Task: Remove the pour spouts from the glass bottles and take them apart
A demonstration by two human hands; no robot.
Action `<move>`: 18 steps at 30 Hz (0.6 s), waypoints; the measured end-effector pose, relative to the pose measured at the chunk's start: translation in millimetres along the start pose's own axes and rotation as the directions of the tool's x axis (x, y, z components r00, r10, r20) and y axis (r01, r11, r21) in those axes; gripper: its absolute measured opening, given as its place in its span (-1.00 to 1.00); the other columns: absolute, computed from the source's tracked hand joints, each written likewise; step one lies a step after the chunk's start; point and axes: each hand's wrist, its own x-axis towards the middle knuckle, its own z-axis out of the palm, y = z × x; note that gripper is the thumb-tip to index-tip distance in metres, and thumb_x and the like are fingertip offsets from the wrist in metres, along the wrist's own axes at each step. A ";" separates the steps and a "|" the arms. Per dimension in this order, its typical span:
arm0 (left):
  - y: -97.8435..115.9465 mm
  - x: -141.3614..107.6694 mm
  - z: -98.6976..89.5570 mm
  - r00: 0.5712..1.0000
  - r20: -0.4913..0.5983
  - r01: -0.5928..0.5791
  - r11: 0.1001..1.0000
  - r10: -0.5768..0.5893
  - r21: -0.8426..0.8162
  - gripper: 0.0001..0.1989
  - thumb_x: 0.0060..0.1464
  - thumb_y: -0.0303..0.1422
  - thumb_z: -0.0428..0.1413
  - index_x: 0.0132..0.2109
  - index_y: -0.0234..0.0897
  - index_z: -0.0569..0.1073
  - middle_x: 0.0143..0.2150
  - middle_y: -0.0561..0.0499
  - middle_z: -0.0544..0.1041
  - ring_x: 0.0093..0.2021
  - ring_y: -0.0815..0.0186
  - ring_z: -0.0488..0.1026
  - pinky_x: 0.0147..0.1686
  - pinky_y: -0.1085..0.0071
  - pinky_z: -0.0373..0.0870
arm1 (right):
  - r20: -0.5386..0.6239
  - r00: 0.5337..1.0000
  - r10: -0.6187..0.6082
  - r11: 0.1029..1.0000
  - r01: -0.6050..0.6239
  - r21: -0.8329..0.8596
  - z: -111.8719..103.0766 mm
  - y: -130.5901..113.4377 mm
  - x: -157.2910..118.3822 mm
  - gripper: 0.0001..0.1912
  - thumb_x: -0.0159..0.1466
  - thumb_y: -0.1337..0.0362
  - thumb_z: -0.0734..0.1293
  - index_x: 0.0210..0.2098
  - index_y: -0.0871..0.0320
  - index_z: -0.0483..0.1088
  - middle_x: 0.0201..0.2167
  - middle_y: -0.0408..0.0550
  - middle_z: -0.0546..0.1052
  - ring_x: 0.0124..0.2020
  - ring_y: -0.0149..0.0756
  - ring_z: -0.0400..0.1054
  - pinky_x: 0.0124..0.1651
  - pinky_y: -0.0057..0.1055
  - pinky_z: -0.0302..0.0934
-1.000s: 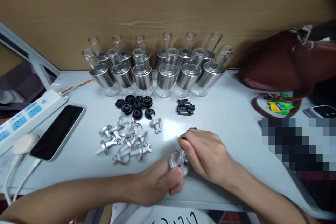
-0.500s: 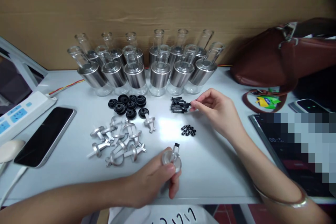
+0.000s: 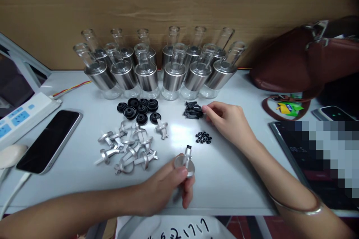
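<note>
My left hand [image 3: 168, 181] is closed around a silver pour spout [image 3: 188, 162], held upright over the table's front edge with a small black cap on its tip. At the right end of a pile of thin black plastic pieces [image 3: 192, 114], my right hand [image 3: 228, 119] pinches one small black piece [image 3: 199, 108] between thumb and forefinger. Just below that hand lies a cluster of tiny black rings [image 3: 203, 137]. To the left, several silver pour spouts [image 3: 129, 149] lie in a heap, with several round black stoppers [image 3: 142, 108] behind them.
Two rows of glass bottles with steel sleeves [image 3: 174, 76] stand at the back, before a cardboard wall [image 3: 168, 0]. A phone [image 3: 49, 142] and a power strip [image 3: 25, 119] lie at left. On the right are a brown leather bag [image 3: 294, 59] and a dark tablet-like screen [image 3: 297, 157].
The view has shifted slightly. My left hand still holds the spout, and my right fingers remain at the pile of black pieces with little movement.
</note>
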 end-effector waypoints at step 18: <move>-4.3 6.9 -3.1 0.995 -0.028 0.083 0.941 -0.097 -0.328 -0.52 0.00 0.09 -0.03 -0.50 -0.27 0.15 -0.53 0.14 0.23 -0.56 0.44 0.27 -0.40 0.39 0.14 | 0.432 0.732 -0.526 0.830 0.333 0.447 1.4 -26.2 -29.5 -0.74 0.41 0.19 0.12 -0.29 0.17 0.34 -0.41 -0.14 0.41 -0.40 -0.45 0.26 -0.30 -0.52 0.13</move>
